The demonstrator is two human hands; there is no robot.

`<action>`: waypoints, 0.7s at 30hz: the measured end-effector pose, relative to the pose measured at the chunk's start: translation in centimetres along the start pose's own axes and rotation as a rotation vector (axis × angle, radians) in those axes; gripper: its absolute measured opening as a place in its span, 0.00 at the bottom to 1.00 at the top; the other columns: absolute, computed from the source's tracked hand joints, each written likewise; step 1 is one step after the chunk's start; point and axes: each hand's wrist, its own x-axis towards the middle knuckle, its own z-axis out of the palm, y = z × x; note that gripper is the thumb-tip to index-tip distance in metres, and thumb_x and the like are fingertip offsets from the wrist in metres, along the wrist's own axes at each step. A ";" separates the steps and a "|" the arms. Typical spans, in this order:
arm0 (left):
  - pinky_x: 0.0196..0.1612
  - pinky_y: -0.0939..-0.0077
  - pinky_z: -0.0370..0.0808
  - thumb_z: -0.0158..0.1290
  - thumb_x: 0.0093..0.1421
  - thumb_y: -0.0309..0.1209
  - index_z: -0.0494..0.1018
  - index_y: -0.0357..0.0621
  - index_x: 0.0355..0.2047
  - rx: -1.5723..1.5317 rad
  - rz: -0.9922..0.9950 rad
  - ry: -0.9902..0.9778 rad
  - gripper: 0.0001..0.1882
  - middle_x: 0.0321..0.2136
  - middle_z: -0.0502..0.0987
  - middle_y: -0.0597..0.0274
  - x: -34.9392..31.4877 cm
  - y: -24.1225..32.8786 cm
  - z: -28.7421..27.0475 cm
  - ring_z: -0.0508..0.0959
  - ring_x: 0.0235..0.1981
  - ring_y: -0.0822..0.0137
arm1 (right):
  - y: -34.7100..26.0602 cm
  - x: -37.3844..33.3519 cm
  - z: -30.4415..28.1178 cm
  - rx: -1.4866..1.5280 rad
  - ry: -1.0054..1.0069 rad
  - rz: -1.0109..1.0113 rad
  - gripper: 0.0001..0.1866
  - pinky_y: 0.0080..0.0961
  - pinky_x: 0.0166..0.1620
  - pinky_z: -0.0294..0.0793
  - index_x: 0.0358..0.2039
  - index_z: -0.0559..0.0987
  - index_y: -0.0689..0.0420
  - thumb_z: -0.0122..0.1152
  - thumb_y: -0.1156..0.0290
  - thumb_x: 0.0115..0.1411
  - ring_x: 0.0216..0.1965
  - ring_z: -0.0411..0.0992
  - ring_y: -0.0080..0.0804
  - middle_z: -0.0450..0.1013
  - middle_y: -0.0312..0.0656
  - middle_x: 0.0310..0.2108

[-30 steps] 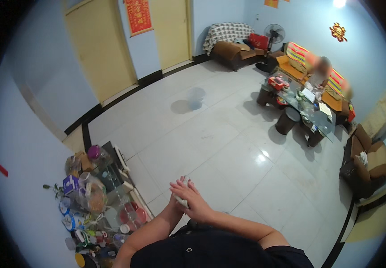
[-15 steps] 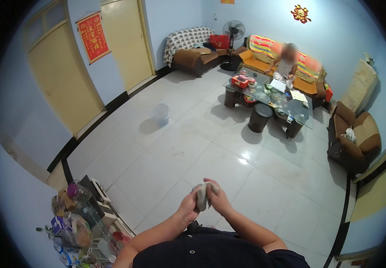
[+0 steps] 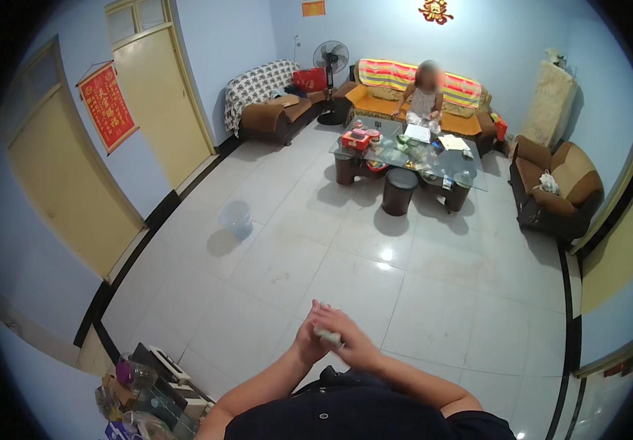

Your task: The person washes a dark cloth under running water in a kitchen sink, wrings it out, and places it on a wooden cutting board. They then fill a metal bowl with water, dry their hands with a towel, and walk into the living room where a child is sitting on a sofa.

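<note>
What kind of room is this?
Most likely a home living room: a long sofa with an orange seat and striped covers, a glass-topped coffee table in front of it, and a standing fan nearby.

The bare right hand (image 3: 353, 343) partly hides a greyish cloth (image 3: 327, 336). A purple-and-white box (image 3: 120, 430) is cropped below. The seated person's (image 3: 424, 103) head is blurred.
</note>
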 end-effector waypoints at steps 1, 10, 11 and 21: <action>0.48 0.67 0.69 0.38 0.62 0.52 0.66 0.50 0.39 -0.024 -0.177 0.239 0.20 0.39 0.71 0.62 0.3 1.0 0.7 0.71 0.42 0.65 | -1.1 0.5 1.0 -0.115 -0.065 -0.063 0.23 0.41 0.62 0.45 0.53 0.67 0.51 0.54 0.65 0.56 0.63 0.50 0.40 0.59 0.41 0.58; 0.44 0.70 0.71 0.36 0.64 0.47 0.65 0.50 0.46 -0.028 -0.177 -0.048 0.19 0.41 0.71 0.64 0.3 2.1 -5.5 0.72 0.41 0.67 | -3.6 3.6 6.9 -0.591 0.037 0.068 0.27 0.47 0.63 0.32 0.56 0.65 0.48 0.55 0.65 0.54 0.65 0.45 0.39 0.56 0.35 0.60; 0.44 0.70 0.71 0.35 0.64 0.47 0.64 0.50 0.46 0.015 -0.185 -0.004 0.19 0.41 0.71 0.64 -0.3 2.3 -4.4 0.72 0.41 0.67 | -3.7 3.8 7.0 -0.615 0.059 0.094 0.26 0.47 0.63 0.32 0.55 0.65 0.48 0.55 0.65 0.54 0.65 0.45 0.39 0.57 0.35 0.60; 0.47 0.69 0.70 0.35 0.65 0.47 0.63 0.47 0.50 0.218 -0.347 0.109 0.21 0.43 0.71 0.65 -3.1 3.4 -1.3 0.72 0.43 0.67 | 0.7 3.9 3.6 -0.100 0.357 0.530 0.17 0.29 0.56 0.58 0.50 0.69 0.56 0.46 0.67 0.62 0.54 0.62 0.35 0.67 0.43 0.51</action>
